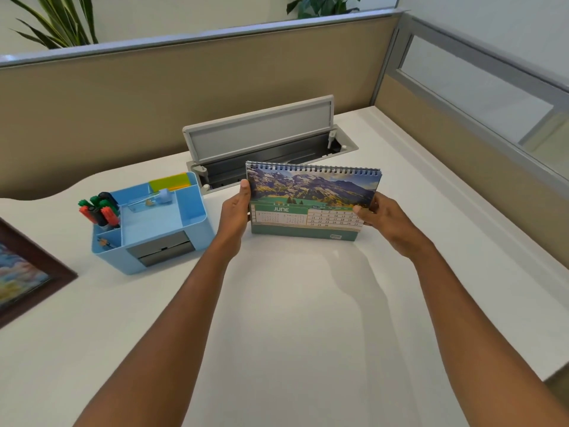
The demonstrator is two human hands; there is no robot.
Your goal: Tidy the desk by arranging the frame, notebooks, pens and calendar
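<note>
The calendar [311, 200], clamped at its ends by the left hand [235, 215] and right hand [380, 218] at frame centre, is apparently being placed; next, level it upright on the table [292, 303], then release.

Just one view here, head-mounted wide-angle, looking forward and down over the white desk [292, 318] toward the beige partition [184, 87] at the back. Pretty close in, both forearms reach out from the bottom edge.
</note>
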